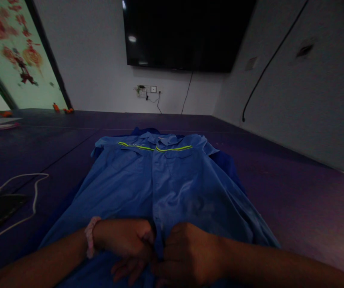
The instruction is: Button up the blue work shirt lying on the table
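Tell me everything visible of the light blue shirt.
The light blue shirt is slightly shiny cloth, lightly creased, with a collar, yellow-green chest stripes, flapped pockets and a front placket. It lies front up, collar away from the person, over darker blue cloth on a purple surface. The left hand and right hand meet at its lower front; their grip is too dark to tell.

Around my fingers [172,254] the blue shirt [174,192] is smooth woven cloth with a soft sheen, the wristband [90,237] behind the left ones looks like ruffled fabric, the cable [35,196] off to their left is smooth plastic, and far beyond them the television screen [190,34] is glossy against a matt wall [93,60].
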Demonstrator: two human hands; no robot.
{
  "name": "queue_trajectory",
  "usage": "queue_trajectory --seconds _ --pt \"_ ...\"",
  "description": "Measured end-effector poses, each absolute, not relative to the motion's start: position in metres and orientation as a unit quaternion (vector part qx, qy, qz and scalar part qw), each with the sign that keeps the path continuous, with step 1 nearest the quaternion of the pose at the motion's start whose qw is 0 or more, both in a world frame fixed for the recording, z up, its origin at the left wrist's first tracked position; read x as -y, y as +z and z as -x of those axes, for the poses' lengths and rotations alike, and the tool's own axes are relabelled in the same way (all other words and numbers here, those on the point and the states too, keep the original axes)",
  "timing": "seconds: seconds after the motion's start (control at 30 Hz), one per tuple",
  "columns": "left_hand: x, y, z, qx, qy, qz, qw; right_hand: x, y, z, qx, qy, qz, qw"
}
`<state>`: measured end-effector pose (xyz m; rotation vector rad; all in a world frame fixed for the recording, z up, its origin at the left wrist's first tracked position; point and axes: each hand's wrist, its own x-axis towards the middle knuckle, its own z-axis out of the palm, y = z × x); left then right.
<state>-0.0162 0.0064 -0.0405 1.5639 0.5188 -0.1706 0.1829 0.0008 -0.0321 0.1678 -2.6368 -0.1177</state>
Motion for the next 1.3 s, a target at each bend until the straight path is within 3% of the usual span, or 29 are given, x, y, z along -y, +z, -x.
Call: queue_trajectory --seconds 0.07,0.33,0.63,0.8,1.0,1.3 --pt "-0.007 -0.04 0.016 -0.255 -0.126 -0.658 0.697 -0.002 -0.034 -0.183 0.961 -0.045 -0.065 0.266" --pt "-0.008 -0.032 0.018 -0.285 -0.135 -0.632 0.708 -0.016 -0.028 -0.184 0.956 -0.018 -0.057 0.288" --pt "0.006 0.006 0.013 -0.287 -0.139 -0.618 0.719 -0.027 -0.031 -0.187 0.977 0.039 -0.028 0.21" --pt "0.013 0.005 0.01 -0.296 -0.122 -0.627 0.71 -0.028 -0.029 -0.187 0.976 0.021 -0.027 0.216" --pt "0.014 0.002 0.009 -0.317 -0.119 -0.641 0.688 -0.001 -0.016 -0.181 0.946 -0.041 -0.097 0.307" --pt "0.009 -0.007 0.009 -0.282 -0.14 -0.641 0.7 0.027 -0.009 -0.177 0.934 -0.122 -0.138 0.306"
